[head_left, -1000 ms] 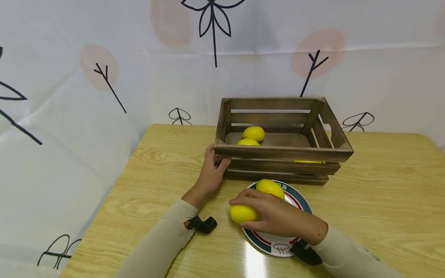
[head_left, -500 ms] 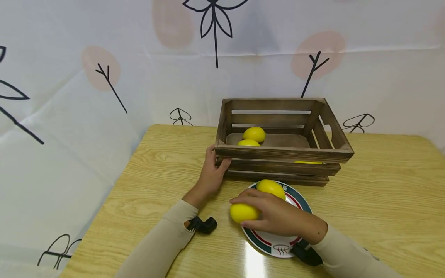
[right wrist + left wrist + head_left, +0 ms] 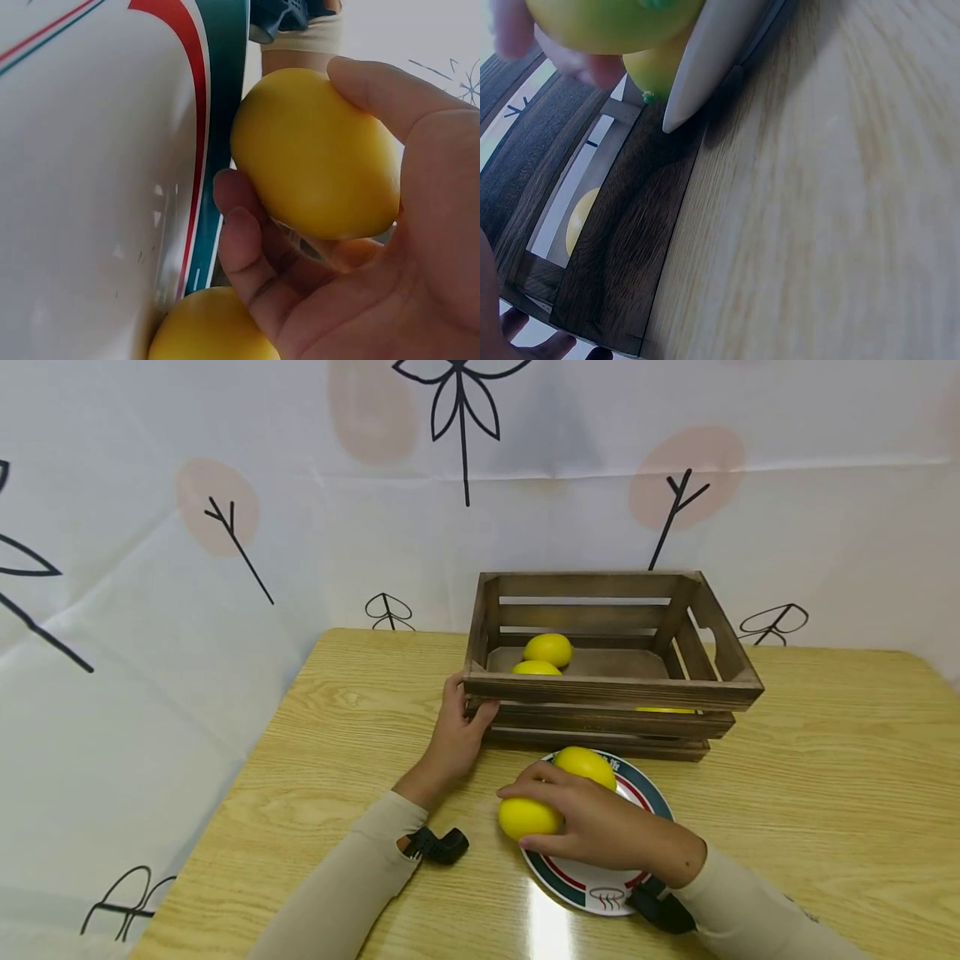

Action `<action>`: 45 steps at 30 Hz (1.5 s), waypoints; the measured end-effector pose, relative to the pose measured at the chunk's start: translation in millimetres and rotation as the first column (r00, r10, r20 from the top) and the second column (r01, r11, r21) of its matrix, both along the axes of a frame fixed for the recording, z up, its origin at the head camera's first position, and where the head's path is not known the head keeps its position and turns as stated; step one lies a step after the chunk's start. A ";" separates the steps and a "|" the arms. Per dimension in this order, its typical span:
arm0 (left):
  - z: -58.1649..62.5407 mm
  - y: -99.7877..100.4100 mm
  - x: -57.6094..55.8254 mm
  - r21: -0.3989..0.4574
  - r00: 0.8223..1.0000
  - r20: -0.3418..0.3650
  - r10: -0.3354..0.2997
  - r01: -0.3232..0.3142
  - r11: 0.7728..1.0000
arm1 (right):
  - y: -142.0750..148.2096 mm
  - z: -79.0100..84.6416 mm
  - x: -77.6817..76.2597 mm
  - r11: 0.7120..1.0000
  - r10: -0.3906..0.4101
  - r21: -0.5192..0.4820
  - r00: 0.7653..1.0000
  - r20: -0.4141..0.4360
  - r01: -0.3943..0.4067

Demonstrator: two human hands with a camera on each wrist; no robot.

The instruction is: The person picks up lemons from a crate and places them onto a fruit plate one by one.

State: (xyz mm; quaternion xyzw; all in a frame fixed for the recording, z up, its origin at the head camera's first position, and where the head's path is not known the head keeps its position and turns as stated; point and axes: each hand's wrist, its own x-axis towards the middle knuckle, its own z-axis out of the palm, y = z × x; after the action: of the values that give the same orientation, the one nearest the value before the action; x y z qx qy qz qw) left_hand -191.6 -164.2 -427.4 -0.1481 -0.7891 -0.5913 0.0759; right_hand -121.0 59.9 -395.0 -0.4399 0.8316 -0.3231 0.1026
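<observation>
My right hand [image 3: 592, 818] has its fingers and thumb curled round a yellow lemon [image 3: 529, 818] at the left rim of a round plate [image 3: 654, 785]. In the right wrist view the gripped lemon [image 3: 315, 157] overlaps the plate's green band [image 3: 225, 112]. A second lemon [image 3: 587, 767] lies on the plate's far side, just beyond the right hand's knuckles. With my left hand [image 3: 456, 731] I grip the left end of a dark slatted wooden crate [image 3: 600, 692], thumb on the front slats. The left wrist view catches some fingertips [image 3: 551, 346] around the crate's end.
Inside the crate lie two lemons, one at the back [image 3: 547, 649] and one [image 3: 537, 668] partly behind the front slat. More yellow [image 3: 665, 710] shows through the right front gap. The plate stands close before the crate on the wooden table [image 3: 337, 735]. A patterned cloth [image 3: 585, 485] hangs behind.
The lemon in my right hand has shifted very slightly right, toward the palm. My left hand, the crate and the plate stay in place.
</observation>
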 end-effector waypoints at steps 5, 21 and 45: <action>0.6 0.3 -0.3 0.007 1.000 0.003 0.001 -0.001 1.000 | -0.3 2.6 -0.1 0.999 -0.032 0.029 0.999 -0.020 0.033; -0.1 0.3 -1.2 0.006 1.000 0.002 0.013 -0.013 1.000 | 6.1 7.9 -2.1 0.990 -0.078 0.111 0.996 -0.034 0.081; 1.5 0.5 -1.4 0.016 1.000 0.026 0.010 -0.010 1.000 | 13.7 16.8 -4.1 0.972 -0.123 0.201 0.992 -0.007 0.122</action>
State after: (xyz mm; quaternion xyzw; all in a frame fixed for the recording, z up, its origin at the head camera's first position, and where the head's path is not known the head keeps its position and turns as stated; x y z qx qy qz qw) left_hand -193.0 -163.7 -425.9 -0.1358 -0.7860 -0.5991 0.0697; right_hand -125.1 73.6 -378.3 -0.3744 0.8852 -0.2443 0.1286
